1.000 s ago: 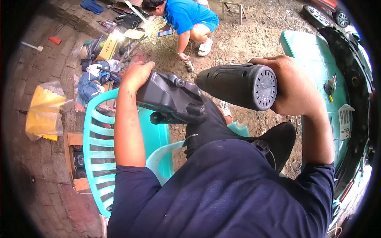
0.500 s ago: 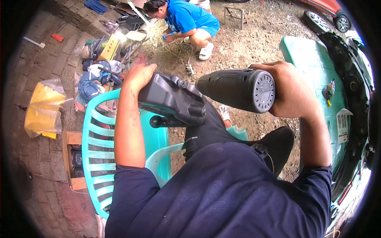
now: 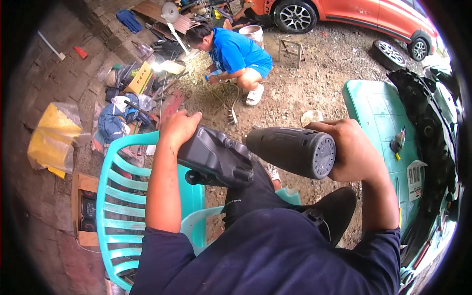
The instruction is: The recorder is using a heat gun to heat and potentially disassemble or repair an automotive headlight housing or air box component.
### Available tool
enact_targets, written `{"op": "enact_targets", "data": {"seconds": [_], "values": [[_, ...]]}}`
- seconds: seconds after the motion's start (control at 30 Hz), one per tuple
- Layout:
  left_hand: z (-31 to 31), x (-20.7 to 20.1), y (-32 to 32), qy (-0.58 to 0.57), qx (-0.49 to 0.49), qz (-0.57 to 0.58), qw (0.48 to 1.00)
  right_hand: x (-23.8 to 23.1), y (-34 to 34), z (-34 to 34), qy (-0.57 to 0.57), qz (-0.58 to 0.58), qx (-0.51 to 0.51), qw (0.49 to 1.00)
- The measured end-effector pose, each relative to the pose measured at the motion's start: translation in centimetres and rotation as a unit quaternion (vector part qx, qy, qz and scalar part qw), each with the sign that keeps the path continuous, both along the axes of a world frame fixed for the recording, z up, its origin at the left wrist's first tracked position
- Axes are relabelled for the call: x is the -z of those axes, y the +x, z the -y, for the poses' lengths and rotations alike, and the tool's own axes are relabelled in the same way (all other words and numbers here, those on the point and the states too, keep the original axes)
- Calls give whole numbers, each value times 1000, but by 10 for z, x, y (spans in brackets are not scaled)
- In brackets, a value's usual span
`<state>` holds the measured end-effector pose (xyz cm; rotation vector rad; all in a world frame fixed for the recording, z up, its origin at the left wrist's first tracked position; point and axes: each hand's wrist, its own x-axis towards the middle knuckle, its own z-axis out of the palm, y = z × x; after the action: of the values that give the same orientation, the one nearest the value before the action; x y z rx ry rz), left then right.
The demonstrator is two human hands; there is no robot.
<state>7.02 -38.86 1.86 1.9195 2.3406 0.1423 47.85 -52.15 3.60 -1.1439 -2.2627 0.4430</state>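
Note:
My left hand (image 3: 181, 128) is closed on the upper left end of a black moulded plastic part (image 3: 216, 155), which has rounded stubs and sits over my leg. In my right hand (image 3: 351, 150) is a black heat gun (image 3: 292, 147), its round vented back end facing me. The gun's narrower front end points left toward the plastic part, with a small gap between the two. My right fingers wrap around its far side, so the handle is hidden.
A turquoise plastic chair (image 3: 123, 206) stands at left, and a green table (image 3: 383, 108) holding small items at right. Ahead, a person in blue (image 3: 236, 54) squats by a clutter of bags and boxes. A loose wheel (image 3: 389, 54) lies near an orange car (image 3: 354, 17).
The view has tilted up, showing more of the car and a fan at the back. Both hands keep their holds, the gun still beside the plastic part.

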Motion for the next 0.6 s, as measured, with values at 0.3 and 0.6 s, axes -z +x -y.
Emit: {"op": "enact_targets", "data": {"seconds": [0.3,0.6], "values": [[3,1,5,32,15,11,999,-4,-1,-2,-46,-1,-39,998],[5,4,1,40,29,9,999,-3,-2,-4,-22,17,5,1000]]}}
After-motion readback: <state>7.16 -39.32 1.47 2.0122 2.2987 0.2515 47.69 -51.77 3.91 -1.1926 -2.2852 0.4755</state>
